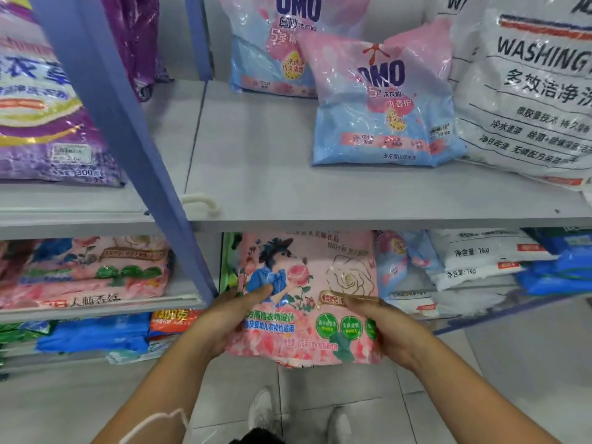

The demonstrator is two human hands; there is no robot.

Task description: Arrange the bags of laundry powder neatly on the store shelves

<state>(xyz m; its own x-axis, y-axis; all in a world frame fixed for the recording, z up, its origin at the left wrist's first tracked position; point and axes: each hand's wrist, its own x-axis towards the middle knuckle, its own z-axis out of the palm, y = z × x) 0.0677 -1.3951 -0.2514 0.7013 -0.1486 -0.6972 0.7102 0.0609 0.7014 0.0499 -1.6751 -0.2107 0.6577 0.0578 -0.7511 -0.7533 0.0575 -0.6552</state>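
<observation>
Both my hands hold a pink rose-printed bag of laundry powder [304, 293] upright in front of the lower shelf. My left hand [224, 318] grips its left edge, thumb across the front. My right hand [384, 331] grips its right edge. On the grey upper shelf [256, 174], two pink-and-blue OMO bags stand: one near the front [384, 107], one behind it [272, 49]. A large white washing-powder bag [528, 91] leans at the right.
A blue shelf upright [128, 123] slants between two bays. Purple bags [41, 107] fill the upper left bay. Pink bags [86, 270] lie at lower left, white and blue bags [496, 261] at lower right. My shoes [266, 411] stand on the tiled floor.
</observation>
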